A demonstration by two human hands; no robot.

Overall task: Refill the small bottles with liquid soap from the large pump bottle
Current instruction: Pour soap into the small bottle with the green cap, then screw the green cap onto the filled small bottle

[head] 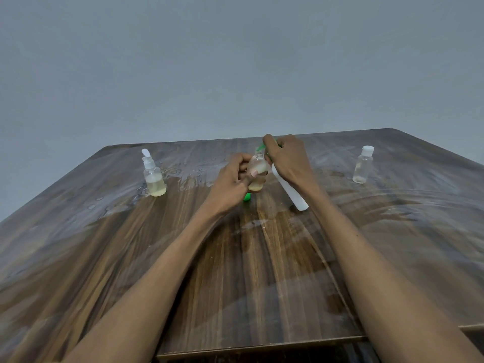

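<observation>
Wooden table (262,271) centre: hands (230,184) (288,161) grip bottle (257,169); edges clear.

My left hand (230,183) and right hand (286,159) are both bare, with no gloves, rings or watch on them. My forearms are bare as well, uncovered all the way to the lower edge of the view, with no sleeve or cuff showing. My fingernails are short and plain. Both arms are slim, with narrow wrists.
</observation>
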